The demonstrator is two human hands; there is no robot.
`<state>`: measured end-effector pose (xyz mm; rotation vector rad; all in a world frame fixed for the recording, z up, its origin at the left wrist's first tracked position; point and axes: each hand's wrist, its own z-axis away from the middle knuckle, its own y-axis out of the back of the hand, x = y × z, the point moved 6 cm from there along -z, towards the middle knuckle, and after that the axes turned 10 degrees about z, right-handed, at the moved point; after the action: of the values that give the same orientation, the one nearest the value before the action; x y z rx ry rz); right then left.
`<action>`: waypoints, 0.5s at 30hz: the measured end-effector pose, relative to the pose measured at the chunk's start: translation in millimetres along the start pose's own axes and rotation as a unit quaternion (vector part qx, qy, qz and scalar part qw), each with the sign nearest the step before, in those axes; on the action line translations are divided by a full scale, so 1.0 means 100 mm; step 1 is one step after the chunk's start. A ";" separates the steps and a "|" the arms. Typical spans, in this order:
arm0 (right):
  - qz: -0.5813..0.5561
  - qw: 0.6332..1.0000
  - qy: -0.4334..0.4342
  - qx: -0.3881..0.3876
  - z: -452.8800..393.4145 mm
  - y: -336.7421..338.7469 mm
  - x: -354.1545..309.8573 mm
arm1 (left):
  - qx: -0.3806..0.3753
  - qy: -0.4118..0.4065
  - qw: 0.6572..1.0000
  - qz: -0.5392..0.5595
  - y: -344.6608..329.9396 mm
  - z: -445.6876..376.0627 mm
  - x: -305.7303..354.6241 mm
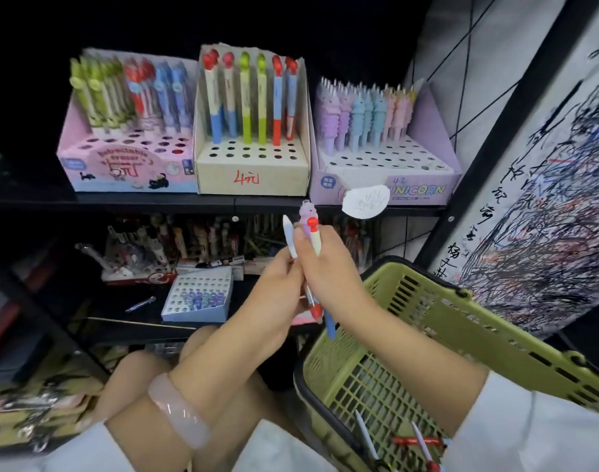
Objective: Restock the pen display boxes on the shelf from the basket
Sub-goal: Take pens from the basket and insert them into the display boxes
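Pens in hands: a small bunch of pens (311,233) in the middle of the frame, tips up, just below the shelf edge
Right hand: right hand (328,267) has its fingers curled tight round the bunch
Left hand: left hand (277,284) touches it; fingers pinch a white pen (289,240)
Basket: green basket (461,321) at lower right; a few pens lie in it
Boxes: pink box (128,168) upper left; cream box (254,172) middle; purple unicorn box (414,190) right; all stand side by side on the black shelf (155,199); each has empty holes in front
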<state>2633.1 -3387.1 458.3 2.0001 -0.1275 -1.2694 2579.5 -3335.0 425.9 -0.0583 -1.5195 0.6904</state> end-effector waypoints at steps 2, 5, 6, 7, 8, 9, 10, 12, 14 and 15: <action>0.029 0.999 0.020 0.021 -0.06 -0.03 -0.13 | 0.004 -0.040 0.998 -0.048 0.09 0.02 0.17; 0.011 0.999 0.022 0.042 -0.14 -0.05 -0.32 | 0.011 -0.094 0.991 -0.097 0.19 0.04 0.43; -0.005 0.999 0.018 0.036 -0.17 -0.06 -0.37 | 0.012 -0.104 0.989 -0.105 0.21 0.05 0.50; -0.026 0.999 0.016 0.025 -0.20 -0.09 -0.42 | 0.013 -0.111 0.988 -0.111 0.23 0.05 0.56; -0.045 0.999 0.017 0.016 -0.23 -0.10 -0.48 | 0.013 -0.114 0.987 -0.115 0.26 0.05 0.61; -0.060 0.998 0.024 0.013 -0.25 -0.10 -0.54 | 0.011 -0.116 0.986 -0.118 0.28 0.05 0.65; -0.072 0.997 0.032 0.014 -0.26 -0.10 -0.60 | 0.005 -0.116 0.986 -0.117 0.31 0.05 0.69; -0.090 0.995 0.049 0.013 -0.29 -0.09 -0.72 | -0.016 -0.122 0.987 -0.104 0.34 0.05 0.76; -0.087 0.993 0.075 0.011 -0.31 -0.08 -0.84 | -0.036 -0.129 0.987 -0.083 0.37 0.04 0.84; -0.081 0.992 0.092 0.018 -0.33 -0.07 -0.91 | -0.046 -0.129 0.988 -0.074 0.39 0.04 0.89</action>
<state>2612.6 -3323.7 528.5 2.1839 0.1041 -1.1801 2552.9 -3265.6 487.6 0.0771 -1.7832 0.5223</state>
